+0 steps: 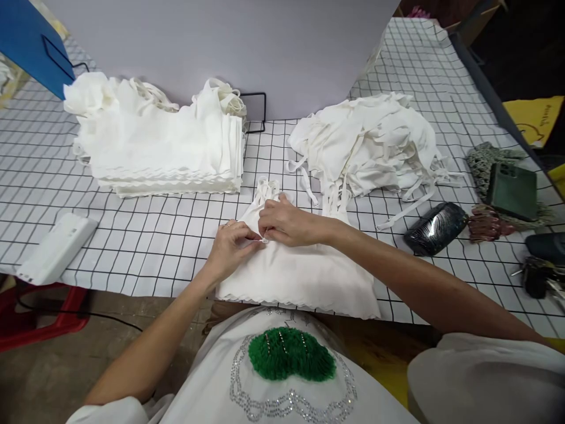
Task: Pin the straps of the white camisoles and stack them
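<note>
A white strappy top [300,274] lies flat at the table's front edge, its scalloped hem toward me and its straps pointing away. My left hand [232,244] pinches the fabric at the top's upper edge between thumb and fingertips. Right beside it, my right hand [285,222] has its fingers curled and closed on the same spot. A small white bit of cloth shows between the two sets of fingertips; its exact form is too small to make out.
A neat stack of white tops [163,141] lies back left, a loose pile of white tops [371,141] back right. Toward the right sit a black glasses case [436,228], a green phone [512,191] and keys [541,277]. A white plastic device [57,247] rests at left; a grey panel [229,47] stands behind.
</note>
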Tool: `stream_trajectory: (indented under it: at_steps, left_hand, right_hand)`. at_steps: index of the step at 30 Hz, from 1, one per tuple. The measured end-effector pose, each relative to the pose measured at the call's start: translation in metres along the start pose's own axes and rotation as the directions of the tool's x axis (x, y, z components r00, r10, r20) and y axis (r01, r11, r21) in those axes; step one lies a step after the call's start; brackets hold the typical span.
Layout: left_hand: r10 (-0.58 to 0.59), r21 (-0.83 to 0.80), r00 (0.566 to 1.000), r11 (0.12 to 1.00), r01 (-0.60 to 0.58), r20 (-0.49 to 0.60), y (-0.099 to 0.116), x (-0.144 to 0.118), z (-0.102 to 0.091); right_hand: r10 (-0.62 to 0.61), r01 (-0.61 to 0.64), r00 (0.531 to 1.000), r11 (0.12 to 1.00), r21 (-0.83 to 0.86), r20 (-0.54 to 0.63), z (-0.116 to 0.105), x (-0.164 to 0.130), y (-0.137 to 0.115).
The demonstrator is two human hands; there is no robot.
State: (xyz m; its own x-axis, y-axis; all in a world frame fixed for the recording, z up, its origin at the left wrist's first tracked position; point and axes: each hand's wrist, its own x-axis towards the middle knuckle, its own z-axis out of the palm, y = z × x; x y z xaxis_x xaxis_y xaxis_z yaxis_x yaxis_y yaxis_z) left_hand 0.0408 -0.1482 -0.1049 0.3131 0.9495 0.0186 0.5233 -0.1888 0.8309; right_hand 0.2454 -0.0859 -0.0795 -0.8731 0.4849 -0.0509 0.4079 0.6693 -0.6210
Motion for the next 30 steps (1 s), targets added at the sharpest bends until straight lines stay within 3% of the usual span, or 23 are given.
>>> stream_trajectory:
  at_steps: [4,16,30]
  left_hand:
    - [-0.003,-0.007,1.0,1.0,0.003,0.006,-0.0007,0.0,-0.0016]
    - [-0.006,-0.01,1.0,1.0,0.006,0.004,-0.0014,-0.0013,-0.0015]
    - [0.011,-0.02,1.0,1.0,-0.011,0.019,-0.0039,-0.0005,-0.0018]
  right_hand:
    - [0.016,-0.015,0.999,1.0,0.025,-0.035,-0.0017,0.0005,0.0]
    - [0.055,-0.057,0.998,0.982,0.179,0.016,0.0006,-0.0011,0.0056]
    - [-0.009,0.001,0.996,0.996,0.085,0.093,-0.0047,0.0073,0.0024]
